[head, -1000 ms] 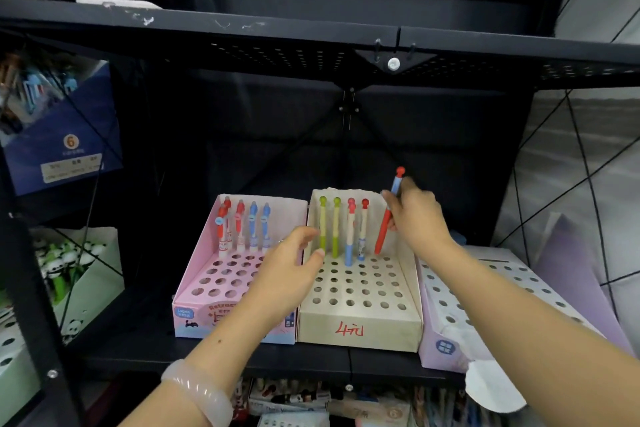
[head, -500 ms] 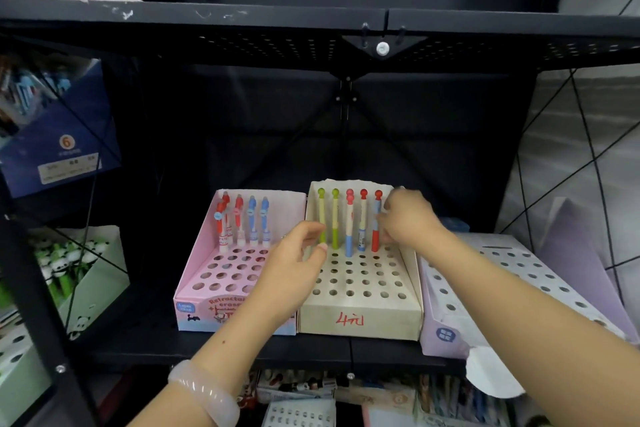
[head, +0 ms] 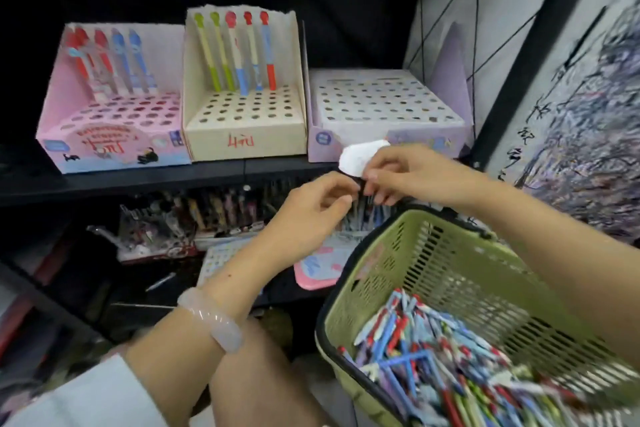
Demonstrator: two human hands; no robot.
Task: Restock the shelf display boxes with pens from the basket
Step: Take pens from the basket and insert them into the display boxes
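Three display boxes stand on the black shelf. The pink box (head: 52,135) has several red and blue pens (head: 114,59) in its back row. The cream box (head: 242,140) holds a back row of several pens (head: 239,55). No pens stand in the purple box (head: 381,104). At the lower right, a green basket (head: 415,253) is full of loose pens (head: 433,357). My left hand (head: 311,204) and my right hand (head: 405,173) meet fingertip to fingertip, fingers curled, just below the shelf edge. Whether they pinch anything is unclear.
A white torn flap (head: 356,156) hangs from the purple box's front, right behind my right hand. The lower shelf (head: 207,218) is crowded with more pen boxes and stationery. A black shelf post (head: 519,62) rises at the right.
The red-topped pen now stands in the cream box's back row. Both hands have left the boxes and come down together in front of the shelf edge. My view has dropped, showing the basket.
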